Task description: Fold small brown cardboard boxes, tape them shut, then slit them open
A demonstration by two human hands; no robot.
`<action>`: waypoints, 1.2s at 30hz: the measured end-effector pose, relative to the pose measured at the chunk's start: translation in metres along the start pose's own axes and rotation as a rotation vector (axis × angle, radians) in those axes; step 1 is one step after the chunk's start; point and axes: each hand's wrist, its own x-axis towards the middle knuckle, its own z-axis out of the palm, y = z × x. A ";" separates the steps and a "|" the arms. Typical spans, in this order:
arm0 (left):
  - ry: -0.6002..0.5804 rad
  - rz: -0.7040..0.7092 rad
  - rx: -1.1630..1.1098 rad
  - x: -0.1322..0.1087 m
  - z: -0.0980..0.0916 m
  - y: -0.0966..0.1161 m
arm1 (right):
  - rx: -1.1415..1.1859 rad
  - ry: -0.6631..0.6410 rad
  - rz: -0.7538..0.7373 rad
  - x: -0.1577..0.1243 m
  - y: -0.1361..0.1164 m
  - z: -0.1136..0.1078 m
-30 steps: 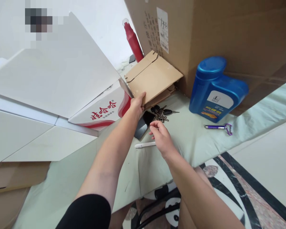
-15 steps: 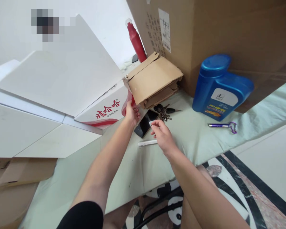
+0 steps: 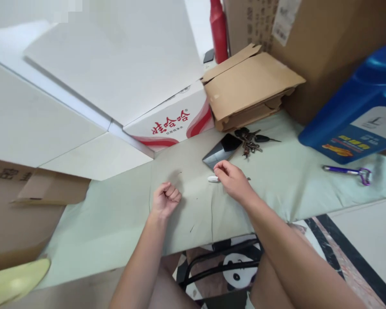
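Nearer us than the phone (image 3: 223, 151), our right hand (image 3: 234, 180) partly hides a white stick (image 3: 212, 179), fingertips together, grip unclear. Our left hand (image 3: 167, 200) is balled. Keys (image 3: 251, 138) crowd the phone's right; behind it, folded cardboard (image 3: 251, 86); left, a carton (image 3: 175, 122), contents hidden; well right, a blue jug (image 3: 357, 116).

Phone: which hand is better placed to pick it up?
Right hand, probably: it is right by the near end of the phone, though whether it holds something is unclear. The left hand is fisted, farther off, over the cloth.
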 end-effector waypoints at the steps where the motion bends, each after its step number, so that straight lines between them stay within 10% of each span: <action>1: -0.003 -0.003 -0.033 -0.003 -0.007 -0.002 | -0.042 -0.014 -0.009 -0.002 0.001 0.003; 10: -0.078 -0.121 -0.234 -0.022 -0.040 -0.002 | -0.496 -0.052 -0.185 -0.009 0.017 0.019; 19: -0.131 0.098 -0.518 -0.042 -0.080 0.043 | -0.622 -0.005 -0.144 -0.030 0.026 0.044; 31: -0.148 0.158 -0.852 -0.074 -0.139 0.080 | -0.745 -0.286 -0.313 -0.053 -0.009 0.170; 36: -0.087 0.210 -0.846 -0.085 -0.158 0.090 | -0.849 -0.054 -0.245 -0.029 -0.003 0.141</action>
